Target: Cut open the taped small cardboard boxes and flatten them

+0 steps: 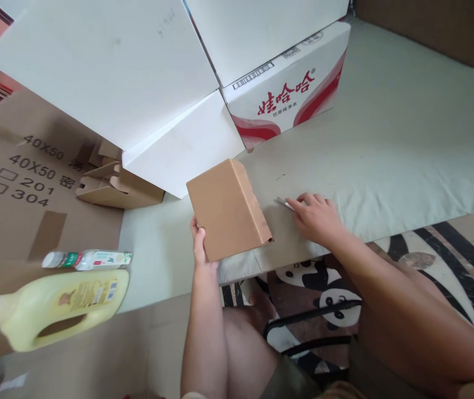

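Observation:
My left hand (199, 244) grips a small brown cardboard box (222, 213) by its lower left edge, thumb on the near face. The box is tilted, and its right side has a ragged, uneven edge. To the right, just above the cloth-covered table (257, 174), my right hand (315, 215) is closed on a thin silvery tool (284, 204). The tool points left toward the box but stays apart from it. Its exact kind is too small to tell, and its rear part is hidden in the fingers.
White cartons (116, 72) and a red-and-white water carton (290, 94) stand behind. At left are an open brown box (137, 191), a large printed carton (54, 183), a clear bottle (89, 259) and a yellow jug (68, 302). A panda-patterned stool (336, 307) stands below.

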`<action>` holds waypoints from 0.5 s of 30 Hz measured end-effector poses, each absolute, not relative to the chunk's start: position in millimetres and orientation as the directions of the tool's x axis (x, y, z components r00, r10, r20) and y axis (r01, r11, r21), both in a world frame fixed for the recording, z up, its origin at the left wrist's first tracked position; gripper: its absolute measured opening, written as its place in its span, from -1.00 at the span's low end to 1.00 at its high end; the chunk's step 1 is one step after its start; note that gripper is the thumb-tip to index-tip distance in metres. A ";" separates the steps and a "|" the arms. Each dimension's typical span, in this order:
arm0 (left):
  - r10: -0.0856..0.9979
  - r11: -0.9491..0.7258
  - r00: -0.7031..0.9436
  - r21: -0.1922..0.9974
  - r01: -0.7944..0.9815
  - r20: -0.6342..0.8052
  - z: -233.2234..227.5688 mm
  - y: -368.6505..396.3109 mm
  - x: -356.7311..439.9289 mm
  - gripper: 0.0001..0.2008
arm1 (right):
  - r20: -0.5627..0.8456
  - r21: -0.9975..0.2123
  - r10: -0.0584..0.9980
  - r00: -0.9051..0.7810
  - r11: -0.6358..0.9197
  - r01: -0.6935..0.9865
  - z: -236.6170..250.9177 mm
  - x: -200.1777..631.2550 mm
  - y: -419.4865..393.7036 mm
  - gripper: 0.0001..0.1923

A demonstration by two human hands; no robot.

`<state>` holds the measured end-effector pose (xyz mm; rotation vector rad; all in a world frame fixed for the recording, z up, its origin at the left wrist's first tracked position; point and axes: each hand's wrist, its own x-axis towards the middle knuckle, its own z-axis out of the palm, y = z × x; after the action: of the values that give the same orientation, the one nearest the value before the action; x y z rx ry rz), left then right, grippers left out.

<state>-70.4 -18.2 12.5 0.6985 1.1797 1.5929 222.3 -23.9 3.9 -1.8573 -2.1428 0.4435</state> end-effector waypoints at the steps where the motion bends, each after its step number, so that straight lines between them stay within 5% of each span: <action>1: 0.940 -0.020 -0.324 0.932 -0.362 -0.105 11.8 -18.2 -69.7 -0.47 | 0.016 -0.466 0.985 -0.172 0.159 0.870 4.9 220.7 -23.9 -0.49; 6: 0.959 0.049 -0.244 0.935 -0.351 -0.142 6.4 -17.6 -66.7 -0.47 | 0.027 -0.748 0.956 -0.294 0.214 0.628 13.1 212.1 -23.9 -0.54; 15: 0.941 0.059 -0.310 0.968 -0.243 -0.135 10.4 -17.6 -72.2 -0.54 | -0.141 -0.811 0.964 -0.224 0.017 0.585 27.2 211.9 -27.8 -0.44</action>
<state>-72.2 -17.6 10.4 0.7885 1.3073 1.4680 211.9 -27.8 27.2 -1.5788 -1.8430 1.0952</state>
